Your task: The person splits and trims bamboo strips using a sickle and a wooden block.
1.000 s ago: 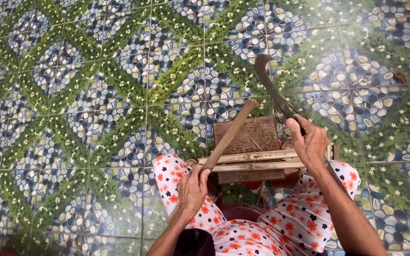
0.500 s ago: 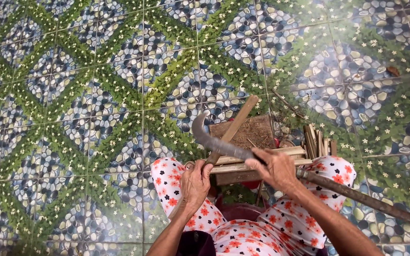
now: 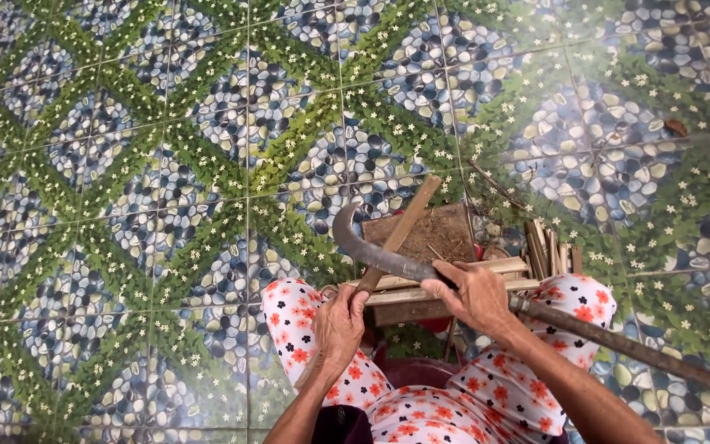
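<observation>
Glossy floor tiles [image 3: 125, 164] printed with pebbles and green leafy diamonds fill the left side. Next comes a knee in white cloth with red and black flowers [image 3: 293, 308]. The left hand [image 3: 338, 325] is closed around a flat, straight strip of pale brown wood [image 3: 396, 234], which slants up and away over a rough wooden block [image 3: 437, 234]. Across the strip lies a dark, dull metal blade [image 3: 371, 251], curved to a hook at its tip. The right hand [image 3: 470, 292] is clamped on the blade's base, where a long, brownish round handle [image 3: 618, 345] runs off right. Short split sticks [image 3: 548, 247] stand bundled just beyond.
</observation>
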